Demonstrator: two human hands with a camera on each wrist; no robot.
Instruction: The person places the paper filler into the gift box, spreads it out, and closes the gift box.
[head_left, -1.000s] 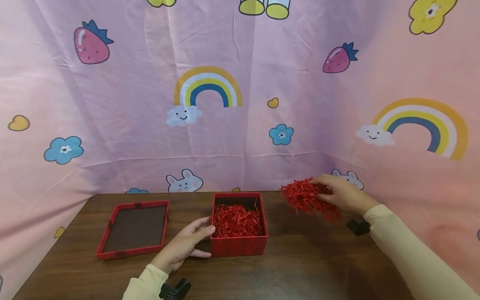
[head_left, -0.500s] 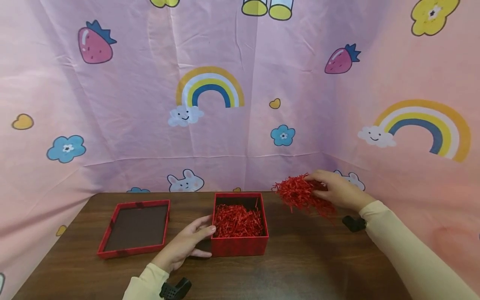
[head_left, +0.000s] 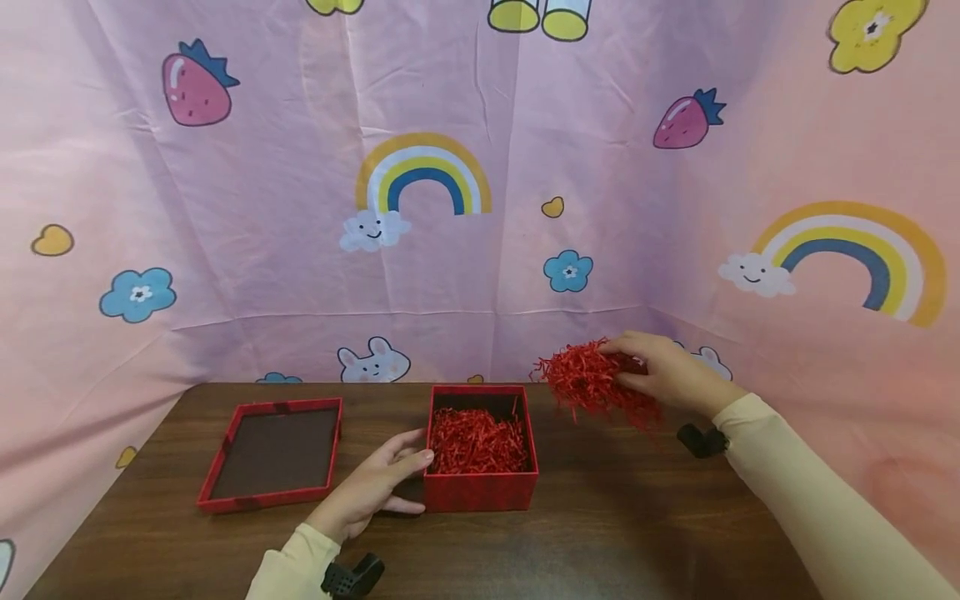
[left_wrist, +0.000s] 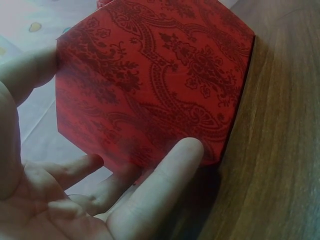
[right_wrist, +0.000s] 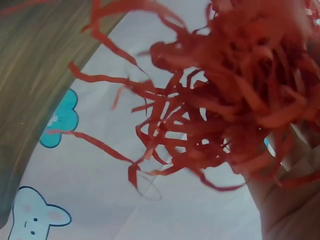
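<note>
A red square box (head_left: pixel 482 493) stands uncovered at the middle of the table, with red shredded paper (head_left: pixel 478 442) lying inside. My left hand (head_left: pixel 375 485) touches the box's left side with spread, fairly straight fingers. In the left wrist view, dark paisley patterning covers the box wall (left_wrist: pixel 160 75) beside the fingertips. To the right of the box, my right hand (head_left: pixel 667 373) grips a loose bunch of red shredded paper (head_left: pixel 588 379) above the table. Strands of that bunch (right_wrist: pixel 250 90) hang out in the right wrist view and hide much of the hand.
Left of the box lies a red-rimmed box lid (head_left: pixel 273 454), its dark inside facing up. The brown wooden table (head_left: pixel 600 533) ends at a pastel printed curtain (head_left: pixel 450 275) behind and on both sides. Each wrist carries a small black device (head_left: pixel 352 575).
My right hand has moved a little to the left and up, carrying the bunch of shredded paper toward the box. The left hand stays at the box. The view has shifted slightly.
</note>
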